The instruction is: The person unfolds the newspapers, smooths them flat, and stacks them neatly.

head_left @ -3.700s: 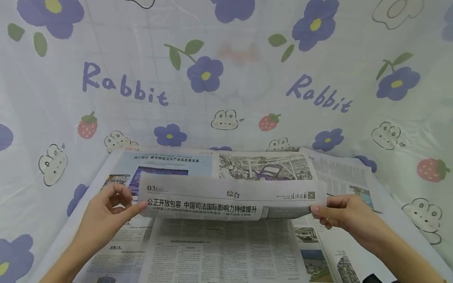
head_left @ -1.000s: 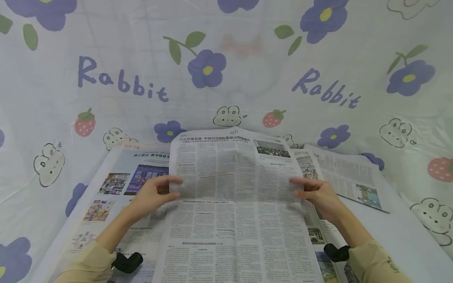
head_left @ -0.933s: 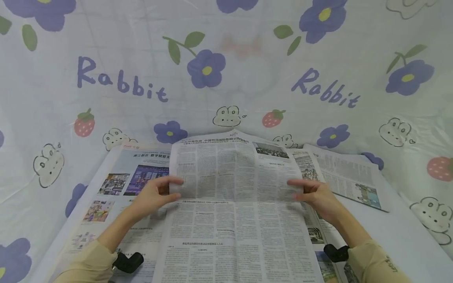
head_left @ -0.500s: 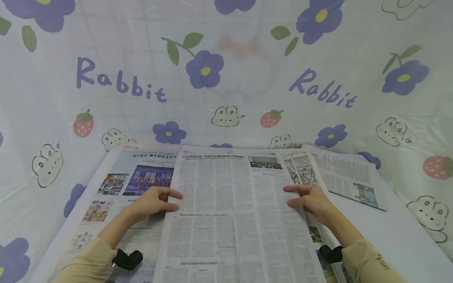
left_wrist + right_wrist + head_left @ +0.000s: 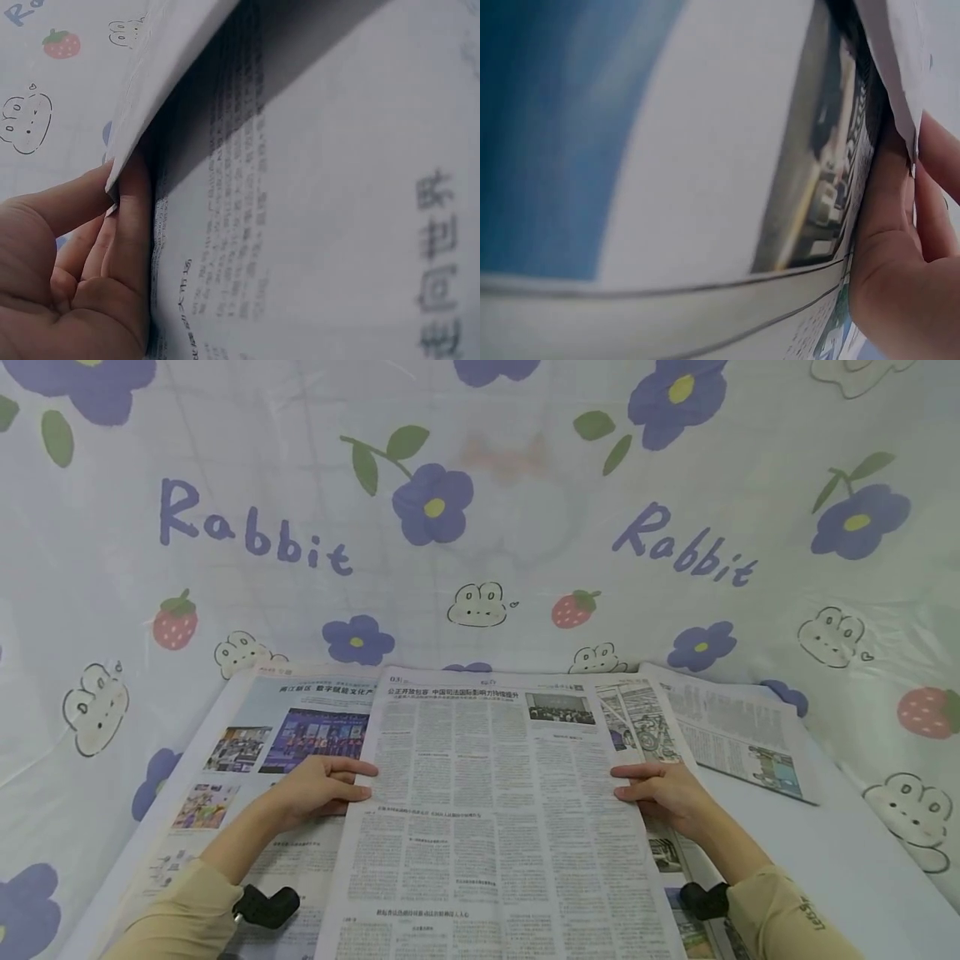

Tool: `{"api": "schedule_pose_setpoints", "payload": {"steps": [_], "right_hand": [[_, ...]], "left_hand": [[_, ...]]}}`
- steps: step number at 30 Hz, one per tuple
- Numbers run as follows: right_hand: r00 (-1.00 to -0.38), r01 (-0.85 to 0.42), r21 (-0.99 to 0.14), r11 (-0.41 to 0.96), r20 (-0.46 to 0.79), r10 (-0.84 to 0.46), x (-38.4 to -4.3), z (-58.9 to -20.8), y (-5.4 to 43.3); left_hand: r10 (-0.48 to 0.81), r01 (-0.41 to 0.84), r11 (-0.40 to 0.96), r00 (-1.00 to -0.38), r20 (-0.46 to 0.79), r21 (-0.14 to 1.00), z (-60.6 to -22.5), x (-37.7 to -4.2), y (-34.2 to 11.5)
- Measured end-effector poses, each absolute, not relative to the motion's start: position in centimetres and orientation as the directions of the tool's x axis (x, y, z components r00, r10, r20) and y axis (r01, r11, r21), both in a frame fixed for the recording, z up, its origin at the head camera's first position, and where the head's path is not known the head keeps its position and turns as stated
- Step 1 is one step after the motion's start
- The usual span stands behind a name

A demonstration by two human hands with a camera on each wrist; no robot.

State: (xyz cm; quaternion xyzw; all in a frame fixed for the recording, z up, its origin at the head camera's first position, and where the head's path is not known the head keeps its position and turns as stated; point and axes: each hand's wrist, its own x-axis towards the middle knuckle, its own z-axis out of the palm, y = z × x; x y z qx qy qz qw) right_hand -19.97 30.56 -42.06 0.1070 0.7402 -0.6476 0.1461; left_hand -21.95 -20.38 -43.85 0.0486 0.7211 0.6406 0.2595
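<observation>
A newspaper sheet (image 5: 450,860), grey with dense columns and one photo at its top right, is spread open in the middle of the head view. My left hand (image 5: 311,789) pinches its left edge between thumb and fingers. On the opposite side my right hand (image 5: 663,795) pinches the right edge at about the same height. In the left wrist view the paper's edge runs between the left thumb and fingers (image 5: 90,255), with printed text beneath. The right wrist view shows the other edge between the right thumb and fingers (image 5: 889,247), above a page with colour pictures.
Under the sheet lie other newspapers: a page with colour photos (image 5: 225,810) on the left and a page with a bicycle drawing (image 5: 648,722) on the right. A smaller newspaper (image 5: 742,735) lies at the back right of the white table (image 5: 795,852). A rabbit-print cloth (image 5: 480,552) hangs behind.
The sheet's far part, earlier held up as a folded strip and then raised, has come down flat. Both hands have moved inward along the edges and slightly toward the person.
</observation>
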Motion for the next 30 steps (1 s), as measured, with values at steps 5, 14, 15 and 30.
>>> {"api": "schedule_pose_setpoints", "payload": {"steps": [5,14,15,30], "right_hand": [[-0.927,0.368,-0.922,0.123,-0.374,-0.029,-20.1,-41.9,30.5],[-0.919,0.390,-0.913,0.116,-0.394,-0.011,-20.4,-42.1,30.4],[-0.919,0.391,-0.913,0.115,-0.395,-0.011,-20.4,-42.1,30.5],[-0.913,0.405,-0.910,0.086,-0.407,-0.011,-20.5,-42.1,30.6]], "left_hand": [[0.385,-0.277,0.172,-0.864,-0.323,0.945,-43.8,-22.1,-20.4],[0.412,-0.367,0.079,-0.835,-0.365,0.927,-44.0,-22.6,-20.6],[0.416,-0.372,0.074,-0.832,-0.368,0.925,-44.1,-22.6,-20.7],[0.414,-0.409,0.086,-0.815,-0.406,0.909,-43.9,-23.1,-20.6]]}}
